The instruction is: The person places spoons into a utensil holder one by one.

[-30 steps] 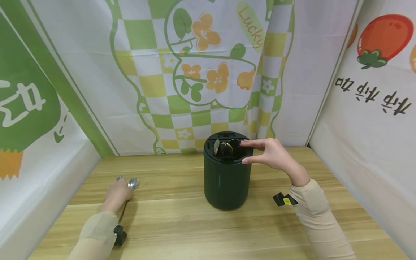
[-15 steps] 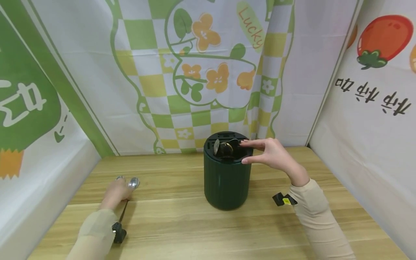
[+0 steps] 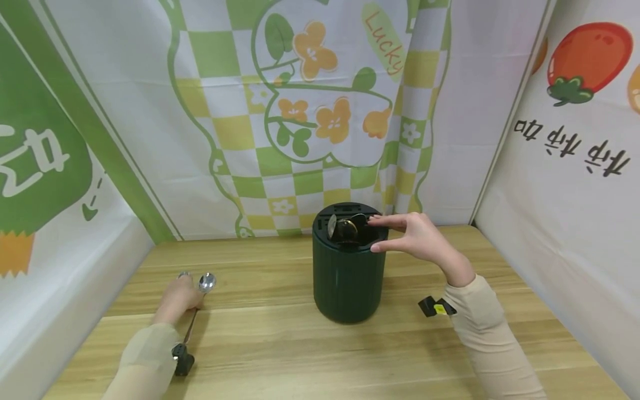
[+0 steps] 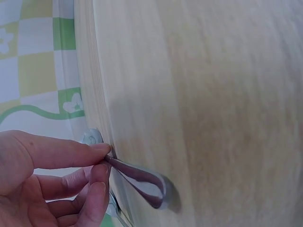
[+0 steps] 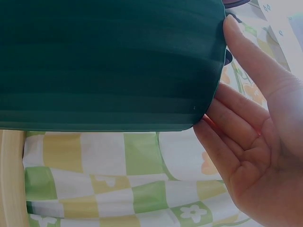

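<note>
My left hand (image 3: pixel 177 297) pinches a metal spoon (image 3: pixel 207 282) by its stem between thumb and forefinger, on the left of the table. In the left wrist view the spoon's wide handle end (image 4: pixel 150 188) points away from the fingertips, close over the wood. A second spoon (image 4: pixel 112 206) is partly hidden beneath that hand. My right hand (image 3: pixel 420 239) touches the rim of a dark green ribbed utensil holder (image 3: pixel 348 289), thumb at the front and fingers farther back, fairly straight. Several shiny spoon heads (image 3: pixel 347 229) show in the holder's top opening.
The wooden table (image 3: pixel 280 355) runs up to a patterned curtain (image 3: pixel 305 183) behind the holder. White printed side panels (image 3: pixel 565 222) border it left and right. Black wrist cameras (image 3: pixel 183 359) hang at both sleeves.
My left hand stays nearly in place, with only a slight shift; more of the spoon's handle shows beside it now. The right hand and the utensil holder have not visibly moved.
</note>
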{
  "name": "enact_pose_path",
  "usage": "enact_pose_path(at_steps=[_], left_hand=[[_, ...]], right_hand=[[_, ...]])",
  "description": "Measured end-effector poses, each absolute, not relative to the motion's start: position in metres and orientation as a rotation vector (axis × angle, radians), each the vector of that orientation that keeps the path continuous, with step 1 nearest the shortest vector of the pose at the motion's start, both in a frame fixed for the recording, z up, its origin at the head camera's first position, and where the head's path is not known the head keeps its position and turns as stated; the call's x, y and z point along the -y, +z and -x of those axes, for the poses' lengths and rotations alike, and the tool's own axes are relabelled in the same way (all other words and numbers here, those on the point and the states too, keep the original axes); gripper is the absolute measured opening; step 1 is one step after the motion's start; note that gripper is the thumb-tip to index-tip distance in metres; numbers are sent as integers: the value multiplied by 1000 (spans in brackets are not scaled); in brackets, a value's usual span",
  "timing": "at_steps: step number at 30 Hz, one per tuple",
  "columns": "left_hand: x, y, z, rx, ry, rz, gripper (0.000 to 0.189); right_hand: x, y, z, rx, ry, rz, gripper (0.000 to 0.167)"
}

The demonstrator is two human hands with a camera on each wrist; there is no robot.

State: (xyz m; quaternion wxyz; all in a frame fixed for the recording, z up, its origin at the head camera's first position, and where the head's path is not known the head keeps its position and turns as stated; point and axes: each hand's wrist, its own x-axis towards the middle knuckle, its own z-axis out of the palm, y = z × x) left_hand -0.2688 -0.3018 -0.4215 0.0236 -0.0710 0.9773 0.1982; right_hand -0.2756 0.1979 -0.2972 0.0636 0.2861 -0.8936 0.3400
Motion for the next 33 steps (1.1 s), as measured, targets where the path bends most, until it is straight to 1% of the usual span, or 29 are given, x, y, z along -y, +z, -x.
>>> enact_pose_path(at_steps=[2,6,11,26,33], left_hand=[[301,-421,269,-3032,605,215,31],[300,-420,268,-3032,591,219,29],[298,-421,268,-3002,623,232,13],[295,-421,267,-2988,681,266,19],[293,-417,267,-2952,714,288,10]], right_hand=[[-198,-297,276,2698,1027,-866,57],[-198,-297,275,2702,1026,-863,57],[-198,-296,275,2699,1024,-868,57],[-199,-297,275,2692,1028,-877,57],[-199,-297,275,2689,1043,-877,56]])
